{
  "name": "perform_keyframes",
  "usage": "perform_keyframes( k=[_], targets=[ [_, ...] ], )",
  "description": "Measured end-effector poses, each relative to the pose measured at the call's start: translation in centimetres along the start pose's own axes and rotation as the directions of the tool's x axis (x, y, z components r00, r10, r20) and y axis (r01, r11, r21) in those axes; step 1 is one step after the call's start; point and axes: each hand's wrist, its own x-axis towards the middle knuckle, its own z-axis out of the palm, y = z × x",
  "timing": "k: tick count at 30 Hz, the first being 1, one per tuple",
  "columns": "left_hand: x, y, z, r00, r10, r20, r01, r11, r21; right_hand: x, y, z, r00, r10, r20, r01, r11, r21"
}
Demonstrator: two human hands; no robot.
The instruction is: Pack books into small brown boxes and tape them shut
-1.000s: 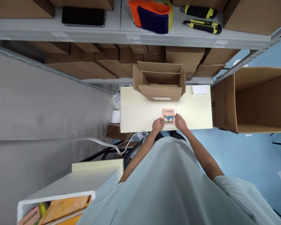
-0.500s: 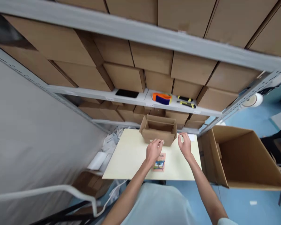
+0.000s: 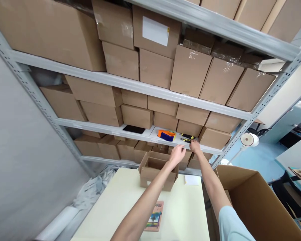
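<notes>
My right hand (image 3: pixel 195 146) is at the front edge of the shelf, its fingers closed on the near end of a thin black-and-yellow utility knife (image 3: pixel 185 140). A second black-and-yellow knife (image 3: pixel 188 136) lies just behind it. My left hand (image 3: pixel 178 154) hovers over the right side of an open cardboard box (image 3: pixel 154 176), fingers loosely bent and apart, with nothing seen in them. On the table below, partly covered by my left forearm, lies a booklet with a tree picture (image 3: pixel 155 216).
An orange-and-blue roll (image 3: pixel 167 135) and a flat black object (image 3: pixel 133 129) lie on the same shelf (image 3: pixel 150 134). Stacked cartons fill the rack. A white paper (image 3: pixel 191 180) is on the table (image 3: pixel 183 207). A big open carton (image 3: pixel 261 204) stands at the right.
My view has tilted up toward the shelves. My right hand has gone from beside the box up to the knives on the shelf. My left hand has risen from the box's front.
</notes>
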Motion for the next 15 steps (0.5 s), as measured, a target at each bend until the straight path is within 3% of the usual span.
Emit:
perform_keyframes(
  k=[4,8,10,12,15],
  targets=[
    [0.2,0.0,0.5,1.000,-0.015,0.018,0.016,0.997,-0.069,0.1,0.9,0.2,1.000,-0.030,-0.004,0.030,0.999,0.015],
    [-3.5,-1.4,1.5,1.000,0.015,0.000,-0.014,0.970,-0.244,-3.0,2.8,0.9,0.997,-0.060,-0.053,0.063,0.996,0.057],
    [-7.0,-3.0,2.3,1.000,0.014,-0.011,-0.017,0.943,-0.332,-7.0,3.9,1.8,0.988,-0.040,-0.146,0.063,0.986,0.153],
    [-11.2,-5.7,3.2,0.999,-0.051,0.017,0.054,0.921,-0.385,-12.6,4.8,2.7,0.975,0.023,-0.219,0.041,0.958,0.284],
    [-18.2,-11.3,4.5,0.944,-0.292,0.150,0.327,0.884,-0.334,-22.5,5.6,4.1,0.980,0.139,-0.143,-0.071,0.914,0.400]
  ],
)
